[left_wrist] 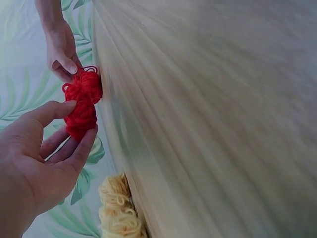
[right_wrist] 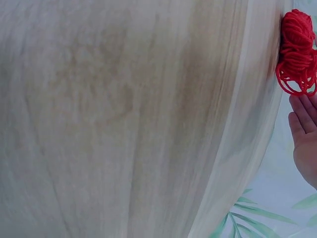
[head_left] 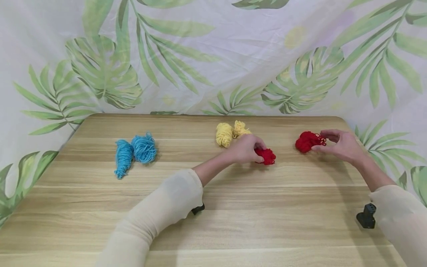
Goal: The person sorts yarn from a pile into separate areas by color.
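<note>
My left hand (head_left: 247, 149) pinches a small bundle of red yarn (head_left: 268, 156) between thumb and fingers, close over the wooden table. In the left wrist view, the thumb lies on one side of the red yarn and the fingertips on the other. At the right of the table sits another red yarn bundle (head_left: 307, 141), with loose loops at one end. Beside those loops is my right hand (head_left: 345, 146), its thumb and fingers spread apart around them. The right wrist view shows the fingers (right_wrist: 302, 116) fairly straight, fingertips right at the loops of red yarn (right_wrist: 297, 47).
Two yellow yarn bundles (head_left: 224, 134) lie side by side near the table's back edge, just behind my left hand. Two blue yarn bundles (head_left: 144, 148) lie together at the left. A small black object (head_left: 367, 216) shows by the right sleeve. Leaf-print cloth (head_left: 186, 55) hangs behind the table.
</note>
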Motion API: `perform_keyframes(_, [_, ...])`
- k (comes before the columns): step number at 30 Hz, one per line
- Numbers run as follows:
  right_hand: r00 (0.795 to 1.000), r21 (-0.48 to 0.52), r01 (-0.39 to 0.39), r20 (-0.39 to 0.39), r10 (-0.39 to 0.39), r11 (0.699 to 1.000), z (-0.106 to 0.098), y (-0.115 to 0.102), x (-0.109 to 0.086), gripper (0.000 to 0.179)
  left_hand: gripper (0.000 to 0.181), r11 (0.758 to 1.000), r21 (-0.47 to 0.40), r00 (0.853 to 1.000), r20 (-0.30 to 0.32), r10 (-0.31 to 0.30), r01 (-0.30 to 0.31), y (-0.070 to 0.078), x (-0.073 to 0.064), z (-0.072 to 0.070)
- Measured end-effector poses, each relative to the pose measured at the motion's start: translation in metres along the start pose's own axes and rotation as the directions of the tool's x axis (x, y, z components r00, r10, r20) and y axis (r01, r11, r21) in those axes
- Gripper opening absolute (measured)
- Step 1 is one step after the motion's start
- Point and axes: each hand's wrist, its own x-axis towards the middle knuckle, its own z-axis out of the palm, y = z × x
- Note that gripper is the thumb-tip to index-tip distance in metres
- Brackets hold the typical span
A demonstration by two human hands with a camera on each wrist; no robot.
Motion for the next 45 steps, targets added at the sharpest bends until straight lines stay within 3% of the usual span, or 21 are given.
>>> perform_keyframes(11, [1.000,-0.004,-0.020,0.012,0.020,1.000,-0.002,0.004,0.001,0.073,0.029,0.996,-0.092,1.000,0.002,0.005,-0.005,0.006,0.014,0.011])
perform_keyframes(27, [1.000,0.020,-0.009,0.000,0.009,1.000,-0.004,0.004,-0.003,0.071,0.029,0.993,-0.121,0.999,-0.046,0.000,-0.006,0.007,0.029,0.024])
perform_keyframes(40, [1.000,0.018,-0.018,0.010,0.018,1.000,-0.004,0.007,0.000,0.070,0.028,0.998,-0.050,0.995,-0.090,-0.049,0.045,0.012,0.041,0.033])
perform_keyframes(45, [1.000,0.021,-0.017,0.020,0.016,1.000,-0.004,0.007,0.001,0.070,0.027,0.992,-0.119,0.993,-0.103,-0.059,0.046,0.013,0.047,0.037])
